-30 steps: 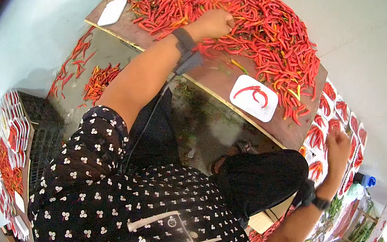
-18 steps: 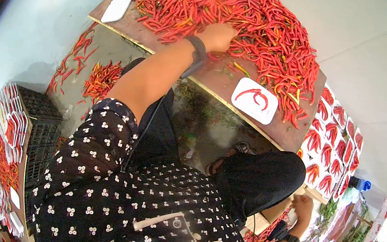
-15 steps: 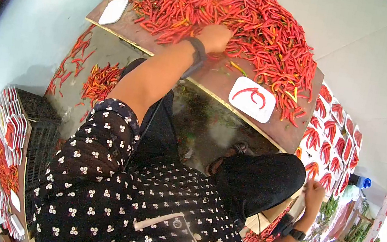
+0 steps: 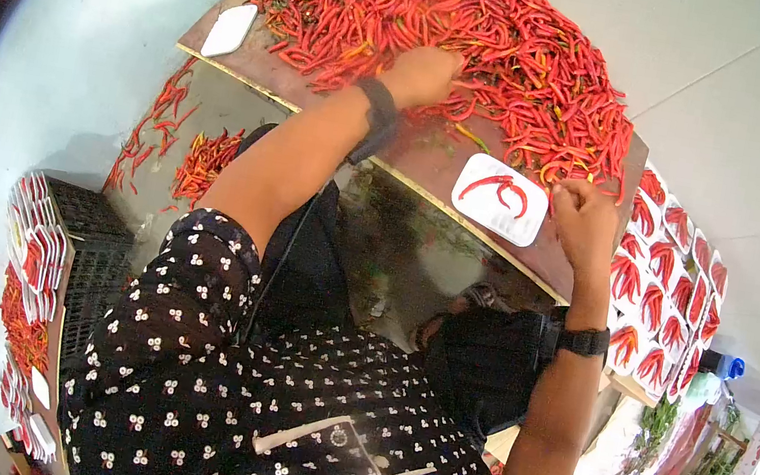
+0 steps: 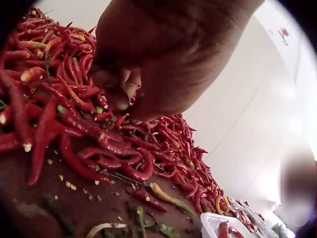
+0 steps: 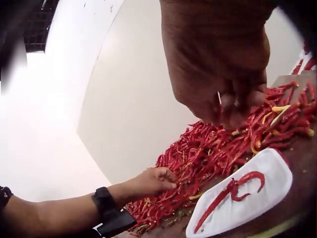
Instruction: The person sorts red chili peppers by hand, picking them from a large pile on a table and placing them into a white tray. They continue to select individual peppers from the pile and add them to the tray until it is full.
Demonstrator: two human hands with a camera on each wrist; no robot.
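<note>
Pale walls (image 4: 716, 122) rise behind a brown worktop (image 4: 413, 151) that bears a broad heap of slender red chili peppers (image 4: 519, 51), with some yellow and orange ones among them. At the near side of the heap, the left hand (image 4: 425, 78) reaches in with its fingers bent down among the peppers; whether they have hold of one cannot be told. The right hand (image 4: 586, 225) is by the heap's right-hand end, its fingers curled, and it pinches a slim red piece with a pale tip (image 6: 221, 101), probably a pepper.

Between the two hands, nearer the right, lies a shallow white rectangular tray (image 4: 523, 227) with a few curved red peppers on it. Just beside the heap is a yellow-green pepper (image 4: 471, 137), and a second white tray (image 4: 229, 30) lies at the worktop's far left corner. Farther right stand rows of white trays filled with red peppers (image 4: 637, 295); to the left is a black plastic crate (image 4: 99, 273).

Picking peppers out of the heap looks to be the step in hand, with the near tray barely begun. Laying one there would call for a light pinch, a short reach and a gentle release alongside the others.
</note>
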